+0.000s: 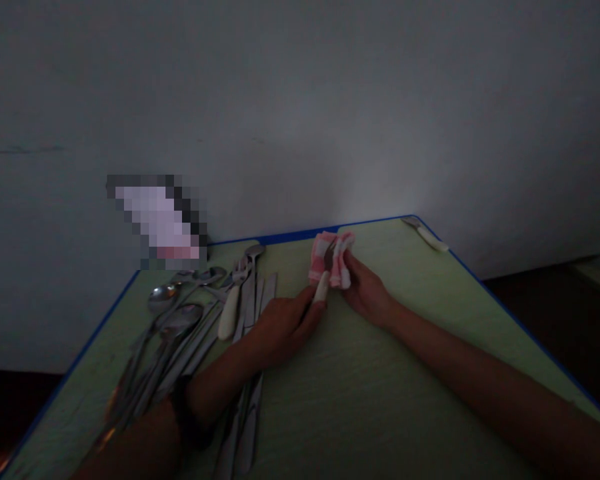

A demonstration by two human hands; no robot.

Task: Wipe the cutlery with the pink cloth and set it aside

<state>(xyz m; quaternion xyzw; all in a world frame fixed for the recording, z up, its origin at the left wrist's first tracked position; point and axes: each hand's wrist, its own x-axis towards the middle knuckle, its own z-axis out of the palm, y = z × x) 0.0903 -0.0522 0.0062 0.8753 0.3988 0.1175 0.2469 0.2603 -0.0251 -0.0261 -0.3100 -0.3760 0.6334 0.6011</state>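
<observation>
My left hand (291, 327) is closed round the pale handle of a fork (322, 287). The fork's metal head points away from me and lies against a pink and white cloth (320, 259). On the right of the cloth, my right hand (366, 288) grips it, with the cloth folded around the fork's head. The tines are partly covered by the cloth, and the room is dim. Beside my left forearm lies another pale-handled fork (229, 312) on a pile of cutlery.
Several metal spoons (164, 297) and table knives (253, 427) spread over the left of the green, blue-edged table (380, 400). A third pale-handled fork (426, 236) lies at the far right corner. A blurred-out object (155, 220) stands at the back left, near the wall (300, 107).
</observation>
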